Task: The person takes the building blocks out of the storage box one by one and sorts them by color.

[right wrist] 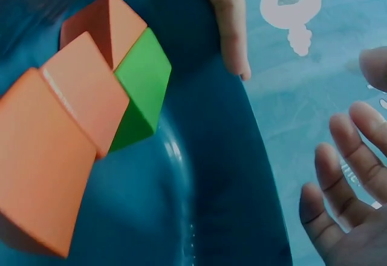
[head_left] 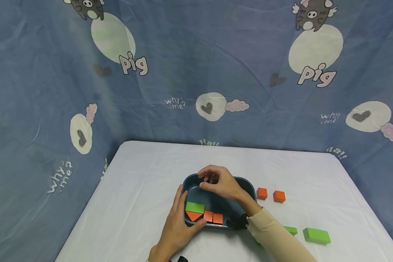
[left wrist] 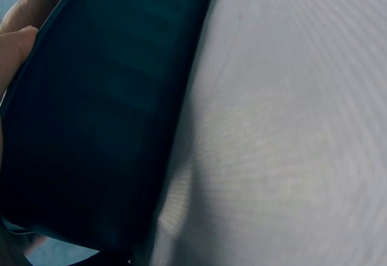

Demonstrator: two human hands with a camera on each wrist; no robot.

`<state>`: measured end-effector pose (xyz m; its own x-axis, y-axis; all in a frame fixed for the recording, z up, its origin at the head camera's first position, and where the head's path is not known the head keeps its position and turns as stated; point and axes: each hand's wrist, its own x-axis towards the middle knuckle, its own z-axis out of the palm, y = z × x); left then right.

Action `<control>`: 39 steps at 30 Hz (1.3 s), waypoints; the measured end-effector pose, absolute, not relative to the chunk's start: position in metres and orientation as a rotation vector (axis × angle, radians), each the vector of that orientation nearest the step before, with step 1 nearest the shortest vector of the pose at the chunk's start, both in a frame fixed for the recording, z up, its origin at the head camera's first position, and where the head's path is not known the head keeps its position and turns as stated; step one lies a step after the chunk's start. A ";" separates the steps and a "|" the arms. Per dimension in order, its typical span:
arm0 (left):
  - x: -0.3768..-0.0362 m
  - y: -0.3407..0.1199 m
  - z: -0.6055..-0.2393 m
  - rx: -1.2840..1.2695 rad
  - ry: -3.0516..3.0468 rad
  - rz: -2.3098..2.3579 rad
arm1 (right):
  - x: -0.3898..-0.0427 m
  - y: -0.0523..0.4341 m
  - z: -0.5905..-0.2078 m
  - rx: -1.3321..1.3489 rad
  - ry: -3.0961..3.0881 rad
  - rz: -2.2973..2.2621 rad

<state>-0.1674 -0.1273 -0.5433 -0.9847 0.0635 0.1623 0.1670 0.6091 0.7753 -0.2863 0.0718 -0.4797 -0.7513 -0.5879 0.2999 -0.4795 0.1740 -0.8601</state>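
A dark blue rectangular bin [head_left: 213, 198] stands on the white-covered table. My left hand [head_left: 177, 223] holds its near left corner, thumb at the front rim and fingers along the left side. Over the far part of the bin hovers my right hand [head_left: 222, 182], fingers loosely bent. The right wrist view shows nothing between those fingers [right wrist: 341, 190]. Along the bin's near left inside lie a green block [head_left: 194, 207], an orange triangular block [head_left: 194, 215] and two orange blocks [head_left: 213, 217] side by side.
Right of the bin, two orange cubes [head_left: 270, 195] sit on the table [head_left: 144, 203]. Nearer the front, a green rectangular block [head_left: 317, 235] lies beside another green block [head_left: 291, 230] partly hidden by the right sleeve [head_left: 275, 236]. A blue patterned cloth [head_left: 183, 72] hangs behind the table.
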 end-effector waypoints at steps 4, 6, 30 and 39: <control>-0.167 -0.127 -0.543 -0.207 -2.704 -1.320 | -0.285 0.068 -0.481 -1.027 2.314 -1.645; -0.168 -0.127 -0.543 -0.212 -2.699 -1.316 | -0.285 0.066 -0.481 -1.027 2.303 -1.656; -0.169 -0.128 -0.545 -0.238 -2.684 -1.294 | -0.289 0.059 -0.492 -1.064 2.289 -1.496; -0.168 -0.129 -0.545 -0.260 -2.670 -1.278 | -0.289 0.056 -0.496 -1.062 2.251 -1.295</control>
